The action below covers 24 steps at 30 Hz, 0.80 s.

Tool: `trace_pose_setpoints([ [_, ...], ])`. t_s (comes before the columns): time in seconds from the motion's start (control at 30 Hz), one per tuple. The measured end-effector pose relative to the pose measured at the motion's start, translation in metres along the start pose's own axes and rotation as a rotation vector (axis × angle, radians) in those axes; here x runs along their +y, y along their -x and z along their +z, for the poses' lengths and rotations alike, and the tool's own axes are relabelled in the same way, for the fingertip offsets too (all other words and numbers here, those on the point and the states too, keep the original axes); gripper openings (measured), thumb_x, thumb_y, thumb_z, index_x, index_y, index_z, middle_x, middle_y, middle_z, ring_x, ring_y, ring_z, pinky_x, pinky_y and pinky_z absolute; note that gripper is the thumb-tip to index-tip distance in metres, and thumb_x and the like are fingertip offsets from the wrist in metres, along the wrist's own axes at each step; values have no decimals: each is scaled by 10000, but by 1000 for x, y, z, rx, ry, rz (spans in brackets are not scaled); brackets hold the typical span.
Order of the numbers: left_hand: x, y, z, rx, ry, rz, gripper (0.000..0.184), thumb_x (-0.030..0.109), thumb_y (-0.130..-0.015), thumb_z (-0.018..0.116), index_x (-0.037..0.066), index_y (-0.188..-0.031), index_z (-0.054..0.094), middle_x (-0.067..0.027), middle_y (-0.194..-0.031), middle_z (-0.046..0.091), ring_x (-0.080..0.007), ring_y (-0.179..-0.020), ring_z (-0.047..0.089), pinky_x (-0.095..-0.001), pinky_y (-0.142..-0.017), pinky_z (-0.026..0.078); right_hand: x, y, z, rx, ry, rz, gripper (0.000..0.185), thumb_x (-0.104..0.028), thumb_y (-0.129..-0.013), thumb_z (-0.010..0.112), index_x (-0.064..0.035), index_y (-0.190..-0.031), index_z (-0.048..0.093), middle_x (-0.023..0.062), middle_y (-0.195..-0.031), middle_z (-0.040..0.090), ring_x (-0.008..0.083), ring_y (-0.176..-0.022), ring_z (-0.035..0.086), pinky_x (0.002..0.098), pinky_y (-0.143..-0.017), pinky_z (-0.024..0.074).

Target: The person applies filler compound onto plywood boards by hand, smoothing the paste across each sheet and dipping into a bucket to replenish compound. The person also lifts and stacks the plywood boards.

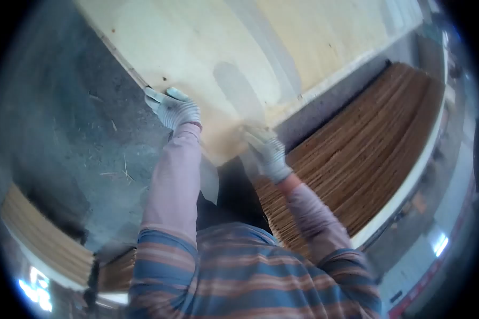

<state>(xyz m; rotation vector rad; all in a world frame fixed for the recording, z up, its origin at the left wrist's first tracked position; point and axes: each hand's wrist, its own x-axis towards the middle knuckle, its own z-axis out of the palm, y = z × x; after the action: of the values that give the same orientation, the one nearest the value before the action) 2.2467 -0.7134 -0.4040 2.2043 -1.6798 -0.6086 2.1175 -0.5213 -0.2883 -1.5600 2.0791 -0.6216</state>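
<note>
A large pale wooden sheet (pixel 197 48) with grey patches and small dark knots fills the top of the view. My left hand (pixel 174 108), in a white ribbed glove, is at the sheet's left edge near its corner, with fingers and thumb apart and the edge between them. My right hand (pixel 267 151), gloved too and slightly blurred, rests at the sheet's near right edge. Its fingertips lie over the surface and are smeared, so what they hold is hard to make out.
A tall stack of brown layered sheets (pixel 356 149) stands close on the right. Another stack (pixel 45 234) is at the lower left. Grey floor (pixel 112 138) with scattered straw-like bits lies left of the sheet.
</note>
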Motion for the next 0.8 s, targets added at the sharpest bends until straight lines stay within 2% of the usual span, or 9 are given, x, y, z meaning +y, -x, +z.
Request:
trace_pose_setpoints([
  [0.07, -63, -3, 28, -87, 234, -117, 590, 292, -942, 379, 34, -1456, 245, -210, -1421, 345, -342, -1268, 426, -436, -984, 410, -27, 25, 21, 94, -122, 217, 370, 22, -788, 620, -65, -1146, 649, 125, -1046, 686, 253, -983, 663, 361, -915, 496],
  [0.13, 33, 5, -5, 83, -699, 105, 643, 397, -944, 320, 80, -1492, 210, -177, -1491, 287, -341, -1363, 313, -541, -1081, 257, -21, 30, 26, 199, -327, 447, 259, -7, -847, 625, -38, -1097, 683, 130, -1038, 698, 216, -967, 671, 328, -867, 524],
  [0.23, 85, -6, 7, 73, -389, 546, 662, 437, -947, 304, 65, -1488, 217, -139, -1536, 253, -351, -1413, 224, -578, -1114, 141, 3, 29, -46, 404, -688, 755, 237, -96, -878, 668, -19, -1101, 680, 92, -1076, 696, 163, -982, 647, 305, -870, 521],
  [0.3, 99, -6, 13, 123, -205, 698, 648, 450, -944, 310, 74, -1471, 281, -121, -1510, 315, -346, -1405, 245, -577, -1113, 144, 19, 46, -74, 671, -1045, 744, 253, -118, -887, 663, -19, -1119, 671, 83, -1087, 689, 170, -990, 640, 316, -887, 514],
  [0.37, 114, 5, 74, 41, 305, 474, 627, 477, -955, 261, 105, -1456, 329, -123, -1495, 340, -333, -1395, 269, -554, -1096, 192, 52, 25, -160, 801, -1003, 735, 294, -153, -890, 663, -22, -1152, 647, 82, -1111, 669, 185, -1013, 627, 335, -907, 507],
  [0.43, 130, 18, 71, 74, -31, 426, 599, 478, -964, 254, 126, -1432, 379, -131, -1474, 364, -332, -1373, 304, -531, -1066, 251, 89, 2, -222, 953, -1193, 694, 339, -157, -896, 629, -29, -1208, 590, 39, -1103, 634, 160, -964, 609, 299, -868, 501],
  [0.47, 145, 29, 44, 145, -614, 485, 575, 467, -967, 272, 132, -1416, 405, -138, -1461, 377, -338, -1356, 326, -520, -1045, 285, 115, -11, -249, 945, -1276, 575, 344, -166, -904, 619, -40, -1221, 578, 38, -1099, 631, 159, -964, 606, 299, -871, 498],
  [0.63, 134, 11, 49, 209, -630, 584, 585, 462, -979, 263, 82, -1399, 407, -184, -1438, 387, -398, -1307, 372, -553, -1007, 313, 337, -70, -288, 945, -1556, 251, 379, -180, -914, 611, -43, -1262, 551, 50, -1129, 622, 149, -992, 601, 289, -883, 489],
  [0.8, 126, 10, 59, 227, -666, 623, 584, 446, -988, 272, 58, -1411, 380, -213, -1455, 350, -409, -1330, 346, -558, -1019, 311, 473, -141, -314, 818, -232, 679, 299, -212, -895, 619, 13, -1083, 676, 133, -952, 705, 178, -861, 672, 292, -781, 522],
])
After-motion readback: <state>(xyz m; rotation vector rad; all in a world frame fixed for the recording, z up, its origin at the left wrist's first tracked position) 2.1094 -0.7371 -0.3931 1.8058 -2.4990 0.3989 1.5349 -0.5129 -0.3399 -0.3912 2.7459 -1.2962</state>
